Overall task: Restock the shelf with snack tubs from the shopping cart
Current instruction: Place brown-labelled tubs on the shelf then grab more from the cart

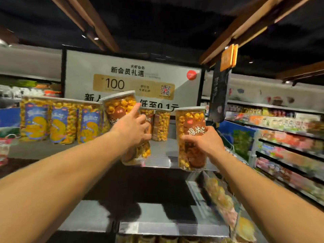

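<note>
Popcorn fills both clear tubs in hand. The left hand (133,127) grips the left tub (121,106) round its middle, fingers clamped over the brown label and the index finger stretched up along the wall. This tub leans, its grey lid tipped to the left and its base low at the front of the shelf (161,149); whether the base touches it cannot be told. The right hand (205,142) holds the right tub (191,120) upright, thumb across the front and fingers wrapped behind, near the shelf's right front corner and apart from the other tub.

On the shelf three blue tubs (63,125) stand side by side at the left, close together, each full of yellow popcorn. Two brown tubs (161,125) stand at the back, one half hidden by the left hand.

The shelf top is flat and grey. A lower shelf (157,227) shows beneath the arms. At lower right a wire frame (233,207) holds blurred yellowish packs. A white sign (133,79) printed with "100" rises behind the shelf. Side shelves (289,137) on the right are crowded with coloured packets, all blurred. Overhead the ceiling is dark, crossed by wooden beams (98,23), and an orange board (228,57) hangs from one.
</note>
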Demonstrator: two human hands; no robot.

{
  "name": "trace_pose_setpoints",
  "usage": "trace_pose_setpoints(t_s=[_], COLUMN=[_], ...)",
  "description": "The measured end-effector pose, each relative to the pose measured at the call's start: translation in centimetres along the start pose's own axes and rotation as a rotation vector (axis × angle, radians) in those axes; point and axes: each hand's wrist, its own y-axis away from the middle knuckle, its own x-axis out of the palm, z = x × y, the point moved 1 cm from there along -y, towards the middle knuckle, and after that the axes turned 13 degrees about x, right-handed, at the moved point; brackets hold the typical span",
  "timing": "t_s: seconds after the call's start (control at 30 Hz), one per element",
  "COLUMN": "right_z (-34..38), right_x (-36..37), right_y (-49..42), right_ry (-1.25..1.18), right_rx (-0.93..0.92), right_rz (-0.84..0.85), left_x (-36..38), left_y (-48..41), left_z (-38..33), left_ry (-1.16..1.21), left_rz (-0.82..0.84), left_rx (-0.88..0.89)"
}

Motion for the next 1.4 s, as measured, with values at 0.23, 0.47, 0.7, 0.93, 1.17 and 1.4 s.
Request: trace_pose_setpoints(t_s=[0.23, 0.47, 0.7, 0.93, 1.17, 1.4], right_z=[-0.6, 0.4, -1.8, -4.1, -5.0, -7.2], right_x=[0.7, 2.1, 3.0, 4.1, 6.0, 7.2], right_y=[-8.1, -16.3, -23.5, -31.6, -37.4, -40.1], right_ry=[-0.118, -0.146, -0.128, -0.049, 0.054, -0.075], right_rx=[0.023, -0.004, 0.111, 0.164, 0.217, 0.274], right_rz=[0.005, -0.102, -0.144, -0.113, 0.001, 0.119], left_x=[0.5, 2.4, 2.8, 1.5, 1.6, 4.0], left_y=[-9.0, -20.9, -33.8, -42.7, -47.9, -49.9], left_z=[3.8, 5.5, 2.0, -0.1, -0.5, -0.5], left_ry=[-0.006, -0.054, 0.019, -0.04, -0.138, -0.112], left_rz=[-0.041, -0.134, -0.215, -0.093, -0.026, -0.209], left_rx=[-0.005, 0.047, 0.171, 0.247, 0.276, 0.229])
